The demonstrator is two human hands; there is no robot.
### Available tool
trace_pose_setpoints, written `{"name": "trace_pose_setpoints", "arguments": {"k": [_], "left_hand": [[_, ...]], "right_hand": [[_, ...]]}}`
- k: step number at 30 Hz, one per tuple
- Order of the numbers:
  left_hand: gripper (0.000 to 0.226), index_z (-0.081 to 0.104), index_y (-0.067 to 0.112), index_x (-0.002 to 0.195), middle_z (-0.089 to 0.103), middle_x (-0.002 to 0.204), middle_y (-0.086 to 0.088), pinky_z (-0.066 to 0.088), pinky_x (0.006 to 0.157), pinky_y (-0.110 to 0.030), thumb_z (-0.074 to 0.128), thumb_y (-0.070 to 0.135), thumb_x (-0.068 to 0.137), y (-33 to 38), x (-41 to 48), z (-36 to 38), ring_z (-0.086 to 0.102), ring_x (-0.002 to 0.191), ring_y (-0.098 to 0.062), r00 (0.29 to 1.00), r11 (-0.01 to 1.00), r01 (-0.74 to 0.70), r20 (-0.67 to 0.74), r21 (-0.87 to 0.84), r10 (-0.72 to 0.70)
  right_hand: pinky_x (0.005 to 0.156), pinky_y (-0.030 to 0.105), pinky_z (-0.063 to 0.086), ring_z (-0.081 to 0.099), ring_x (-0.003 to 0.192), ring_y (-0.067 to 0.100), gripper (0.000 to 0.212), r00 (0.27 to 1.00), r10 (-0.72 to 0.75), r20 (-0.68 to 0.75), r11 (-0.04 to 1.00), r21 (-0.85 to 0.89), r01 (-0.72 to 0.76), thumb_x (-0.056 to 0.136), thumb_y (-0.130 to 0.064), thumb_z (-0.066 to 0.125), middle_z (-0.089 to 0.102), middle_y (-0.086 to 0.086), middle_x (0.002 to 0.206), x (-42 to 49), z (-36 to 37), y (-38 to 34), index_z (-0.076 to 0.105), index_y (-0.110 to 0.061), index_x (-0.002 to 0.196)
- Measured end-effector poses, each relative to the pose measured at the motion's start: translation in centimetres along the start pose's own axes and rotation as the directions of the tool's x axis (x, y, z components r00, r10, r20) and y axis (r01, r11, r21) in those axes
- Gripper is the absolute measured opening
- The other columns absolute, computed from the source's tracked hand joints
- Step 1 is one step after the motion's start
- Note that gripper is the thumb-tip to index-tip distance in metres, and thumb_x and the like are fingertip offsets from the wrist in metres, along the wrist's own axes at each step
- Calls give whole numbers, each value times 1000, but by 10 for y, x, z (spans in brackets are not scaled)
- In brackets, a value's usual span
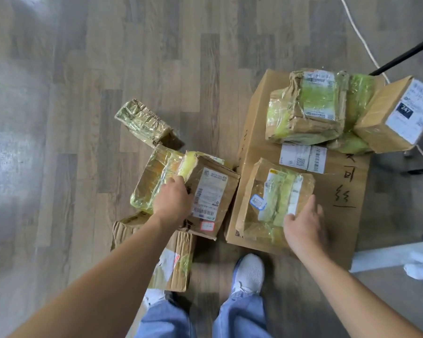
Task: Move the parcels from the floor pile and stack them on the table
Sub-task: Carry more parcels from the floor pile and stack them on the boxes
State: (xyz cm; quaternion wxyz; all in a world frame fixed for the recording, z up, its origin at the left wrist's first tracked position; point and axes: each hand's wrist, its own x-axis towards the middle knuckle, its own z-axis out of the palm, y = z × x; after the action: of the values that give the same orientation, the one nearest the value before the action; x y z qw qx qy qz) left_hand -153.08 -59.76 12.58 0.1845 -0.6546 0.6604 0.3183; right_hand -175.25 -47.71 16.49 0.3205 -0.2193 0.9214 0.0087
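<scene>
Gripping the white-labelled brown cardboard parcel [211, 198] with my left hand [172, 200], I have it resting on the floor pile [152, 181]. My right hand [304, 226] lies open, fingers [289, 218] touching the green-taped brown parcel [275, 198] atop a large flat carton [257, 142].

A grey-brown wood-plank floor [83, 93] fills the view, with a pale patch of glare at the left. A white cord [366, 46] runs down the upper right, passing the low end of a slanted black metal bar [405, 56]. At the bottom, a white sneaker [250, 272] shows below wide light-blue jeans [239, 318].
</scene>
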Motion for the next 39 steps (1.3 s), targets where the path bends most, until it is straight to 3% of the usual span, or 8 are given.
{"name": "trace_pose_setpoints", "arguments": {"k": [13,19,23,27,30,34,37,39], "left_hand": [[5,47,12,94,55,79,-3,44,58,-33,45,9,90,-6,-18,-49,56,72,-26,995,993,-60,-68,106,67],[5,51,12,93,58,81,-4,48,65,-35,46,13,94,-9,-42,-97,57,76,-27,994,989,-73,-93,-131,61],[7,52,11,86,55,73,-1,39,56,-28,50,9,93,-9,-67,-127,52,69,-20,992,923,-111,-97,-367,81],[10,52,9,85,55,73,-4,37,52,-27,52,9,94,-7,-91,-156,49,65,-17,994,854,-107,-86,-509,73],[9,54,9,87,56,75,-4,37,53,-26,53,11,95,-5,-99,-170,48,64,-15,996,823,-78,-78,-562,41],[9,57,10,90,59,77,-4,42,58,-29,52,14,96,-5,-94,-166,51,67,-17,991,781,-74,-135,-620,-13],[15,58,13,107,65,92,-3,47,64,-30,47,15,99,-12,-81,-153,58,74,-16,994,713,-24,-96,-701,-61],[30,52,16,128,64,113,-1,50,72,-24,45,13,99,-22,-72,-138,62,93,-14,1000,657,4,-12,-754,-20]], "right_hand": [[117,42,20,11,148,27,64,975,-196,109,956,-200,215,96,-22,43,4,13,162,-33,-18,-20,17,-13,154],[111,35,30,31,141,20,61,879,-322,351,947,119,299,99,-46,44,31,-1,155,-75,-25,-55,27,-20,151],[89,22,34,53,116,12,45,831,-344,438,899,410,156,92,-50,57,57,-17,111,-95,-39,-76,47,-26,129],[92,39,42,48,127,12,82,740,-409,535,798,603,5,70,-73,66,55,-20,134,-98,-60,-81,34,-46,140],[101,56,40,41,132,15,95,700,-423,576,755,650,-79,71,-63,70,45,-20,141,-97,-76,-85,16,-50,148],[99,52,46,51,114,8,69,684,-440,582,780,625,-29,81,-49,67,51,-32,113,-94,-73,-92,28,-51,139],[94,41,50,55,110,5,35,708,-428,563,771,636,-39,90,-42,62,60,-19,119,-81,-47,-99,43,-49,118],[91,36,49,55,112,9,36,747,-392,537,774,632,-48,91,-46,60,60,-12,125,-73,-27,-106,45,-44,123]]}}
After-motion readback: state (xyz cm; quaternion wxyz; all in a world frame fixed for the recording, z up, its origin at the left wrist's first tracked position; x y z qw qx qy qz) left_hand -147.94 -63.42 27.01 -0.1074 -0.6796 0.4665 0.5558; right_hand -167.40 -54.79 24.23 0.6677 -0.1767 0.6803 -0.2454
